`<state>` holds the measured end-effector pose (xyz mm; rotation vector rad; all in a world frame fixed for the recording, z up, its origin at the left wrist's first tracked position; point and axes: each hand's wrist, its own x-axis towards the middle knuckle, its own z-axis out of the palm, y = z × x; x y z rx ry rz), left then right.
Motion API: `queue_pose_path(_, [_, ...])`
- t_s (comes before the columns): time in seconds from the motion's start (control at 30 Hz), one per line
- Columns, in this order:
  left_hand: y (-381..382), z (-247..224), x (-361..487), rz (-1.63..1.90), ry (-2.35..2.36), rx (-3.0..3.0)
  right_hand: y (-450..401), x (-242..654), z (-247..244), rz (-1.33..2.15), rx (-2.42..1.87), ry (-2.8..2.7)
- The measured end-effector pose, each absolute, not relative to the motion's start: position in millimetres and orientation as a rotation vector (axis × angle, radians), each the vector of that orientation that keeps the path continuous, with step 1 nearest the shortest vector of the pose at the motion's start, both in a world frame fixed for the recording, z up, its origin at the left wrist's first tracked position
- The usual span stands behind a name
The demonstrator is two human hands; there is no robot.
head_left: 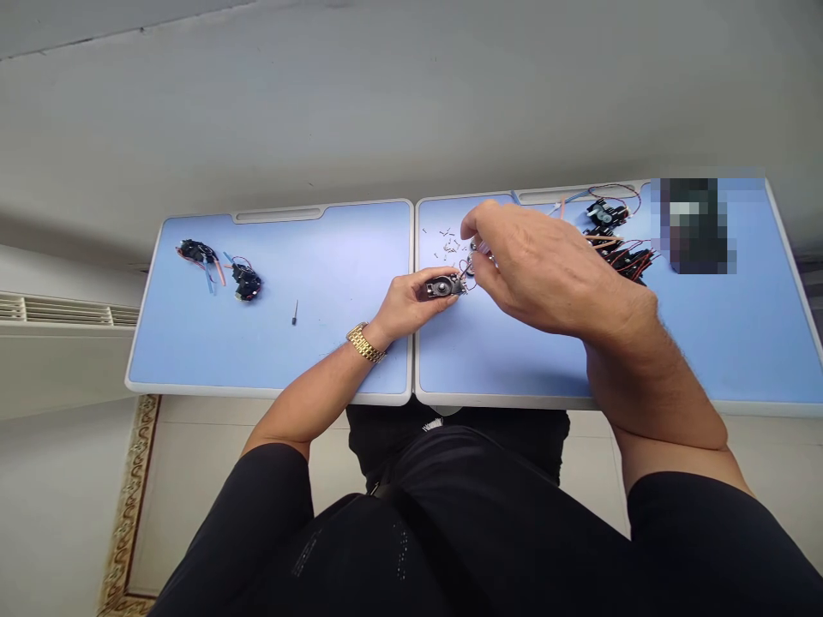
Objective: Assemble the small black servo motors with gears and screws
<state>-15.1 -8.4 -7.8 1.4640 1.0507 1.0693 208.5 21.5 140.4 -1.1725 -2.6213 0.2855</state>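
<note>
My left hand (pixel 411 302) is closed on a small black motor unit (pixel 441 288) with a round disc on its upper face. It holds the unit just above the right-hand table, near the seam. Thin dark wires (pixel 464 267) come off the unit's right end. My right hand (pixel 540 266) is bent over that end, thumb and index finger curled toward each other. Small shiny metal parts show by its fingertips, but what it grips is mostly hidden. Behind the motor unit lie several loose small screws (pixel 450 246).
Two light-blue tables (pixel 334 360) stand side by side. On the left one are two black wired units (pixel 198 251) and a small screwdriver (pixel 294 312). More black units (pixel 605 214) with red and black wires lie beyond my right hand. A dark, pixelated object (pixel 698 227) is farther right.
</note>
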Motion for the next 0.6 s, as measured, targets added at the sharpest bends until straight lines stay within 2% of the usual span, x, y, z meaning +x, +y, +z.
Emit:
queue_pose_path(0.17, [-8.7,-8.8,-15.5,1.050,1.060,1.481,22.3,206.5,139.1,0.172,-1.285,-2.627])
queue_pose_path(0.6, [-8.9,-11.9,-15.3,1.038,1.056,1.492,21.1,208.5,138.2,0.284,-1.268,-2.623])
